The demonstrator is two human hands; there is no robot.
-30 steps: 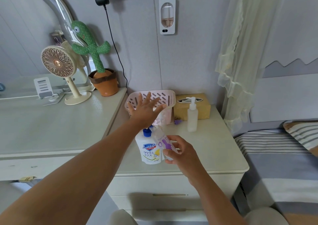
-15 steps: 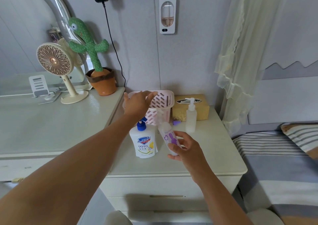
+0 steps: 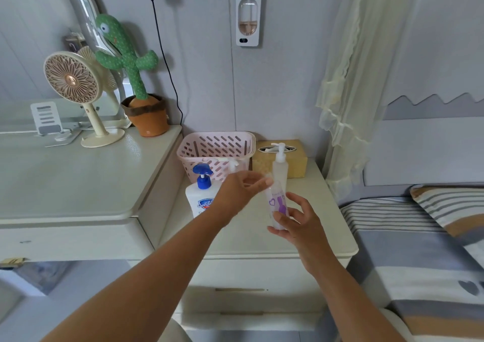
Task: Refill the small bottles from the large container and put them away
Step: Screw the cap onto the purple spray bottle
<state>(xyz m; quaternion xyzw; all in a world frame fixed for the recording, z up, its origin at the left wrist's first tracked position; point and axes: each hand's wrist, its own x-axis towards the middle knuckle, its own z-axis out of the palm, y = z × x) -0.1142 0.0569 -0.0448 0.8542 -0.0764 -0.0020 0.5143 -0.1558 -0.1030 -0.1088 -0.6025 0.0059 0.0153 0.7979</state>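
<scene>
My right hand [image 3: 298, 226] holds a small translucent bottle [image 3: 277, 205] printed with a purple heart and rabbit, upright above the white nightstand [image 3: 309, 239]. The curled fingers of my left hand [image 3: 239, 191] pinch the top of that bottle. The large white soap container [image 3: 200, 200] with a blue pump stands just left, partly hidden behind my left wrist. A tall clear pump bottle [image 3: 279, 167] stands behind the small bottle. The pink slotted basket [image 3: 217, 146] sits at the back of the nightstand.
A yellow tissue box [image 3: 293, 165] lies right of the basket. On the dresser [image 3: 65, 184] to the left stand a beige fan [image 3: 72, 80] and a cactus toy in a pot [image 3: 141, 106]. A curtain [image 3: 348, 80] and a striped bed [image 3: 419, 237] are on the right.
My left hand drew back from the pink basket and came to the top of the small bottle. My right hand shifted the bottle a little to the right.
</scene>
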